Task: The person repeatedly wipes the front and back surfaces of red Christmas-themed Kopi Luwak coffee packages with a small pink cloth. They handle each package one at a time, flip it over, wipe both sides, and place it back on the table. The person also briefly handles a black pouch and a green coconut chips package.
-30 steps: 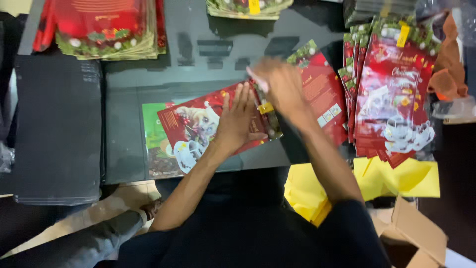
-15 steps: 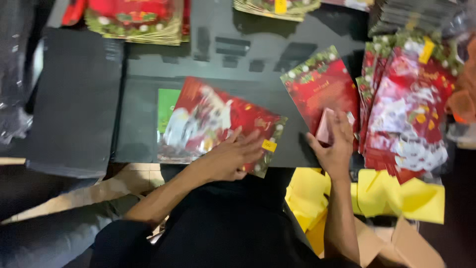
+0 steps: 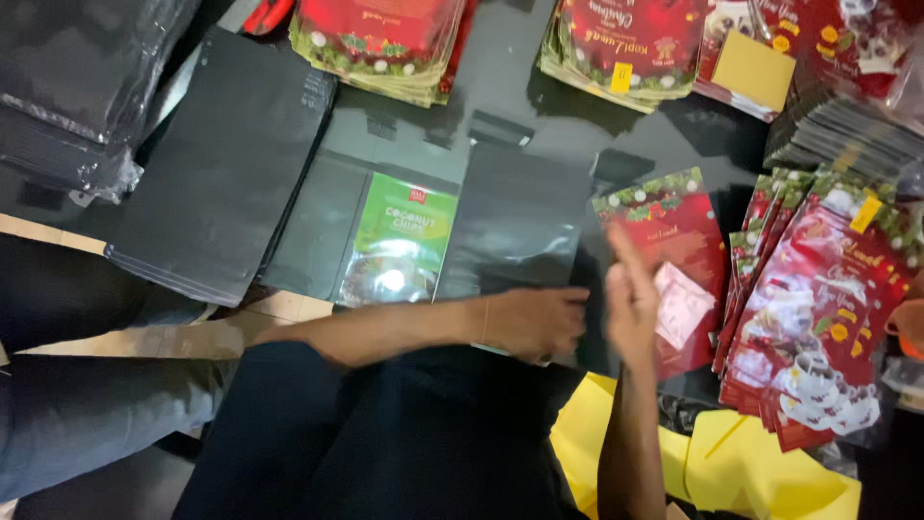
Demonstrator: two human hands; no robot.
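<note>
left hand: palm down on the near edge of the black pouch; fingers together, curled a little over that edge, pressing not pinching.
right hand: raised edge-on just right of the black pouch, blurred; fingers straight and close together, holding nothing; a red pouch lies right behind it.
black pouch: flat on the dark surface, dark side up, covering the right edge of a green pouch.
pink sachet: on the red pouch, just right of the right hand.
right of red pouch: fanned stack of red pouches.
left of green pouch: stack of black sheets.
</note>
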